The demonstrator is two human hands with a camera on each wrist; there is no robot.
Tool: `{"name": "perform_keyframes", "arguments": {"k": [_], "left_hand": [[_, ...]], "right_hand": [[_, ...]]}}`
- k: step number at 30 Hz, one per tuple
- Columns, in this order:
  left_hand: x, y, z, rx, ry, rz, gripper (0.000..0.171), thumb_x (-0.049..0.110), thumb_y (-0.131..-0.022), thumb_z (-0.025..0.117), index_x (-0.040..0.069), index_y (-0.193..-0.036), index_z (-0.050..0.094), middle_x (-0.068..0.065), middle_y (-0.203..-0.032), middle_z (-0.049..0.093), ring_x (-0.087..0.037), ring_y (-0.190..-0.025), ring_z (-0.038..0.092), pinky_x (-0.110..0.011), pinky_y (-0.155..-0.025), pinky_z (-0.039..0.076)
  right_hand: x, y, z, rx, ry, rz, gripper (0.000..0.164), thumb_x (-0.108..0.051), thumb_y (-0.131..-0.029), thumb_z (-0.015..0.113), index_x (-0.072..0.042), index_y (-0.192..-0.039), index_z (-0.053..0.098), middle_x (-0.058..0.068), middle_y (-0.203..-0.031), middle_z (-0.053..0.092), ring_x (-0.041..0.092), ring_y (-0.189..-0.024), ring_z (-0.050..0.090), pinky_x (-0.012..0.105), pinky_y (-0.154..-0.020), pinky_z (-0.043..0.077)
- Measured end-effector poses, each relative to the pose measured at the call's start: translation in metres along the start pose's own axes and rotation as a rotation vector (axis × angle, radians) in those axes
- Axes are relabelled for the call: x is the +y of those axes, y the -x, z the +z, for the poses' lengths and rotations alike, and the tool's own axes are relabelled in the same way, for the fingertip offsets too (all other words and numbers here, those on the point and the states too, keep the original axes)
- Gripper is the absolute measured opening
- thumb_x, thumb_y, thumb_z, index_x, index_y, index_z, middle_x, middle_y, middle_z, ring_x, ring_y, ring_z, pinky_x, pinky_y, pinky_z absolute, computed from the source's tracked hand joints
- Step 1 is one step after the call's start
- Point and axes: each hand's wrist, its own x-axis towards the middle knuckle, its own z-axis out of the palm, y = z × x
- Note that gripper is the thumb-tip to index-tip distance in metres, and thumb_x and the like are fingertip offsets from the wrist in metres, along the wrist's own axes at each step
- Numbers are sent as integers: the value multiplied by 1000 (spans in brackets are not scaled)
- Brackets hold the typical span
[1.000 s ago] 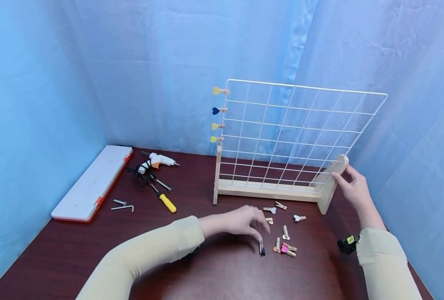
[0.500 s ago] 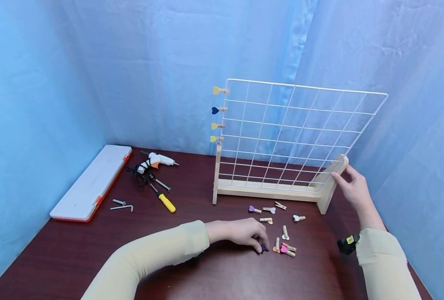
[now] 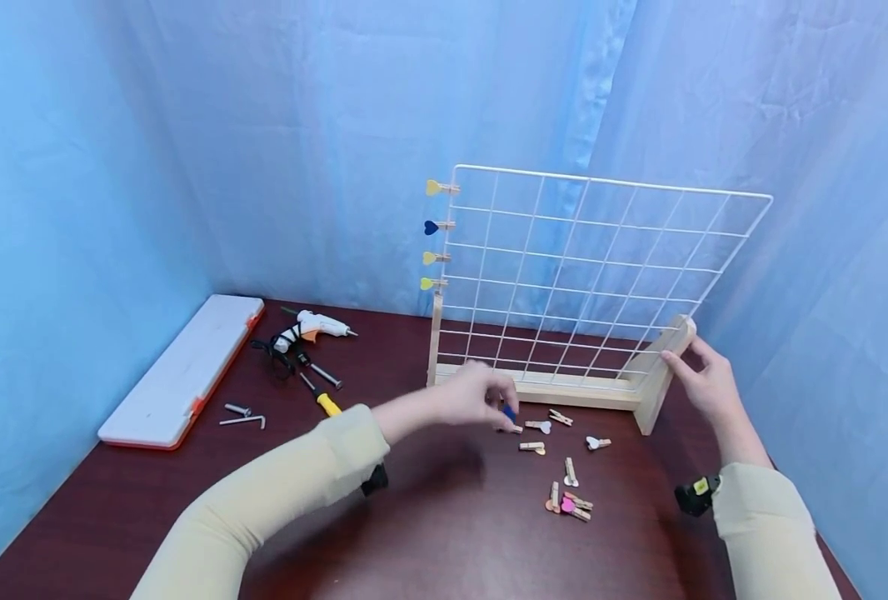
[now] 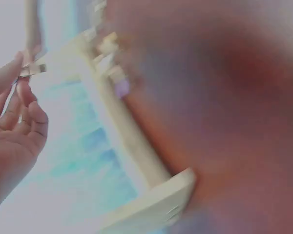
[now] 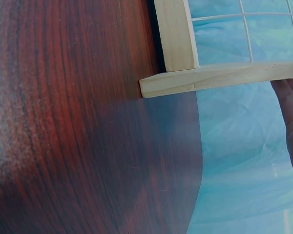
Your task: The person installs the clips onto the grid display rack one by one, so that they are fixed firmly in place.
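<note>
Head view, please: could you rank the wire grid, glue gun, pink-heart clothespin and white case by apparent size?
Largest to smallest:
1. wire grid
2. white case
3. glue gun
4. pink-heart clothespin

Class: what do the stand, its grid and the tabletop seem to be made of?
Stand: pale wood, apparently unvarnished; faint grain shows. Grid: probably white-coated metal wire, from its thin, straight bars, though plastic isn't ruled out. Tabletop: dark red-brown with streaky grain and a slight sheen; wood or a wood-print laminate.

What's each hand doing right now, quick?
Left hand: closed, pinching a blue-heart clothespin.
Right hand: closed, holding the wooden stand's right end piece.
</note>
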Motion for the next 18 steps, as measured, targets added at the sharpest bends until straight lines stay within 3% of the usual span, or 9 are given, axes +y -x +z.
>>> {"name": "perform_keyframes", "arguments": {"k": [5, 8, 12, 15, 18], "left_hand": [[23, -9, -63, 154, 53, -78, 12, 25, -69, 75, 17, -76, 70, 7, -65, 65, -8, -59, 60, -20, -55, 50], [41, -13, -105, 283, 116, -65, 10, 23, -72, 73, 15, -77, 71, 4, -72, 67, -10, -65, 62, -23, -61, 53], [80, -13, -158, 481, 170, -44, 13, 19, -75, 72, 10, -84, 71, -3, -72, 67, -14, -68, 61, -22, -60, 49], [105, -13, -190, 639, 222, -50, 16, 15, -75, 71, 6, -88, 71, -6, -74, 67, -16, -71, 59, -22, -56, 44], [110, -20, -211, 773, 274, -54, 17, 16, -74, 72, 6, -88, 72, -3, -77, 68, -15, -76, 57, -22, -58, 42]], "right_hand": [[0, 0, -1, 4, 1, -1, 46, -30, -85, 59, -10, -126, 50, -17, -100, 52, -13, -85, 44, 0, -67, 38], [-1, -1, -2, -5, 11, 8, 47, -31, -86, 58, -11, -127, 49, -15, -102, 51, -12, -86, 44, 0, -67, 37], [-3, -2, -3, -26, 27, 24, 48, -33, -86, 57, -13, -129, 47, 2, -109, 55, -13, -88, 42, 0, -67, 37], [-4, -4, -2, -26, 25, 22, 47, -32, -86, 57, -14, -129, 47, 8, -111, 55, -13, -88, 43, 0, -66, 37], [-4, -6, 0, -18, 7, 10, 46, -31, -86, 57, -13, -127, 49, -3, -106, 54, -12, -87, 45, 0, -66, 38]]}}
